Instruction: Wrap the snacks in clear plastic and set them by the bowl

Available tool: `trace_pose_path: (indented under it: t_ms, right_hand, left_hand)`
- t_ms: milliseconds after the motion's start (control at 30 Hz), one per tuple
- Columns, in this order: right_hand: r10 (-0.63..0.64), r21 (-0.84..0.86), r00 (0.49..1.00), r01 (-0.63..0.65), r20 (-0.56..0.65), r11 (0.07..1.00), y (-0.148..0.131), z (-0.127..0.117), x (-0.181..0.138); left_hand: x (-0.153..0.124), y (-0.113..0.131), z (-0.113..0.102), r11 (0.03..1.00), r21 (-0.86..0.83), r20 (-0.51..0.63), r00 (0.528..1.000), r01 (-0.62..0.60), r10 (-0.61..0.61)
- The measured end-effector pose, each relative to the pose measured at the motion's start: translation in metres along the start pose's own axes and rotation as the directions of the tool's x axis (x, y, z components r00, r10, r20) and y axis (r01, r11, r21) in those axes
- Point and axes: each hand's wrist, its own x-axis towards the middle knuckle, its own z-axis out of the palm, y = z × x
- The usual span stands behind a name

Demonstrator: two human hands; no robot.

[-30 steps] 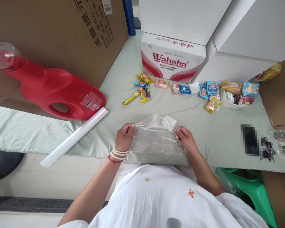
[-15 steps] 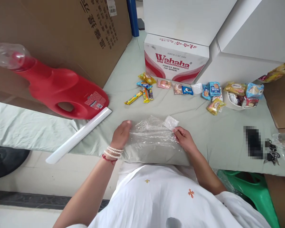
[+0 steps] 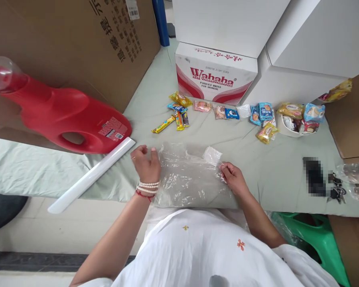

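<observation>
A clear plastic bag (image 3: 191, 179) lies flattened at the front edge of the cloth-covered table, wrinkled and see-through. A small folded white piece (image 3: 213, 155) sits at its upper right corner. My right hand (image 3: 232, 176) pinches the bag's right edge between thumb and fingers. Beside the bag's left edge is my left hand (image 3: 146, 164), thumb and fingers apart and loosely bent, with nothing seen in it. White bead bracelets (image 3: 148, 186) and a red cord circle the left wrist.
A red jug (image 3: 77, 115) and a white strip (image 3: 92, 175) lie to the left. Wrapped snacks (image 3: 179, 113) line the back before a Wahaha carton (image 3: 215, 75). At the right are a snack-filled white bowl (image 3: 293, 129), keys (image 3: 338, 193) and plastic bottles (image 3: 354, 172).
My left hand has moved left, its fingers now spread away from the bag's edge. The bag lies flatter and wider. My right hand keeps its pinch on the right edge.
</observation>
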Motion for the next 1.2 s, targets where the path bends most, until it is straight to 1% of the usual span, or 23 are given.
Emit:
trace_pose_path:
  t_ms: [33,67,100,133,167,200,233,267,333,400,467,533,600,667,700,767,867,933,1000,1033,1100,1167,1200]
  right_hand:
    - [-0.01,-0.01,1.0,0.01,-0.005,1.0,-0.002,0.001,0.0]
    - [-0.018,-0.018,1.0,0.018,-0.008,1.0,-0.003,0.002,0.001]
    - [-0.025,-0.028,1.0,0.025,-0.004,0.999,-0.006,0.002,0.002]
    - [-0.033,-0.044,0.999,0.033,0.008,0.998,-0.008,0.001,0.002]
    - [-0.041,-0.071,0.998,0.044,0.04,0.997,-0.011,-0.003,0.004]
    - [-0.049,-0.107,0.995,0.059,0.091,0.993,-0.015,-0.008,0.006]
    - [-0.056,-0.148,0.987,0.078,0.15,0.986,-0.019,-0.015,0.009]
    - [-0.065,-0.186,0.979,0.102,0.194,0.977,-0.023,-0.023,0.013]
    - [-0.105,-0.247,0.979,0.147,0.174,0.958,-0.032,-0.04,0.025]
    - [-0.178,-0.331,0.984,0.171,0.009,0.928,-0.04,-0.051,0.041]
    - [-0.247,-0.464,0.963,0.171,-0.109,0.869,-0.044,-0.049,0.057]
    - [-0.269,-0.595,0.959,0.168,-0.085,0.786,-0.045,-0.037,0.068]
    - [-0.254,-0.68,0.967,0.182,-0.006,0.71,-0.041,-0.019,0.074]
    - [-0.228,-0.701,0.972,0.2,0.055,0.685,-0.035,-0.006,0.076]
    - [-0.211,-0.681,0.975,0.203,0.072,0.704,-0.032,-0.004,0.077]
    - [-0.194,-0.586,0.978,0.2,0.074,0.785,-0.028,-0.012,0.08]
    - [-0.212,-0.436,0.976,0.173,-0.041,0.883,-0.033,-0.05,0.094]
    - [-0.242,-0.473,0.953,0.13,-0.183,0.871,-0.048,-0.081,0.107]
    - [-0.318,-0.608,0.891,0.061,-0.324,0.791,-0.073,-0.1,0.122]
    - [-0.373,-0.677,0.858,0.04,-0.354,0.735,-0.088,-0.101,0.129]
    - [-0.462,-0.782,0.838,0.072,-0.29,0.62,-0.119,-0.081,0.142]
    - [-0.453,-0.823,0.888,0.197,-0.081,0.532,-0.146,-0.034,0.156]
    - [-0.397,-0.836,0.918,0.229,0.015,0.498,-0.157,-0.004,0.163]
  left_hand:
    - [-0.005,0.002,-0.004,0.987,0.051,0.022,0.988,-0.151,0.15]
    - [-0.009,0.004,-0.009,0.946,0.073,0.118,0.945,-0.314,0.305]
    - [-0.013,0.004,-0.014,0.885,0.052,0.261,0.862,-0.463,0.435]
    - [-0.016,0.002,-0.018,0.82,-0.002,0.407,0.748,-0.573,0.524]
    - [-0.018,-0.001,-0.021,0.766,-0.068,0.525,0.631,-0.639,0.572]
    - [-0.019,-0.007,-0.023,0.734,-0.12,0.607,0.536,-0.668,0.587]
    - [-0.019,-0.013,-0.025,0.723,-0.149,0.658,0.478,-0.675,0.582]
    - [-0.02,-0.021,-0.026,0.727,-0.158,0.688,0.454,-0.668,0.567]
    - [-0.021,-0.036,-0.026,0.755,-0.162,0.718,0.449,-0.636,0.532]
    - [-0.025,-0.047,-0.025,0.784,-0.186,0.728,0.453,-0.592,0.515]
    - [-0.03,-0.052,-0.023,0.804,-0.235,0.712,0.466,-0.546,0.525]
    - [-0.035,-0.052,-0.018,0.821,-0.276,0.675,0.507,-0.499,0.535]
    - [-0.04,-0.048,-0.013,0.848,-0.255,0.642,0.574,-0.465,0.508]
    - [-0.044,-0.043,-0.009,0.861,-0.184,0.618,0.625,-0.474,0.476]
    - [-0.046,-0.042,-0.008,0.854,-0.152,0.611,0.631,-0.498,0.477]
    - [-0.048,-0.041,-0.007,0.809,-0.122,0.615,0.596,-0.575,0.516]
    - [-0.047,-0.044,-0.008,0.727,-0.13,0.659,0.49,-0.674,0.571]
    - [-0.044,-0.048,-0.008,0.695,-0.133,0.69,0.437,-0.707,0.577]
    - [-0.042,-0.051,-0.006,0.677,-0.133,0.711,0.406,-0.724,0.574]
    - [-0.042,-0.051,-0.006,0.672,-0.132,0.718,0.397,-0.729,0.572]
    - [-0.042,-0.051,-0.004,0.663,-0.131,0.726,0.384,-0.737,0.57]
    - [-0.043,-0.049,-0.003,0.661,-0.126,0.732,0.381,-0.74,0.565]
    - [-0.043,-0.049,-0.003,0.661,-0.122,0.734,0.381,-0.74,0.562]
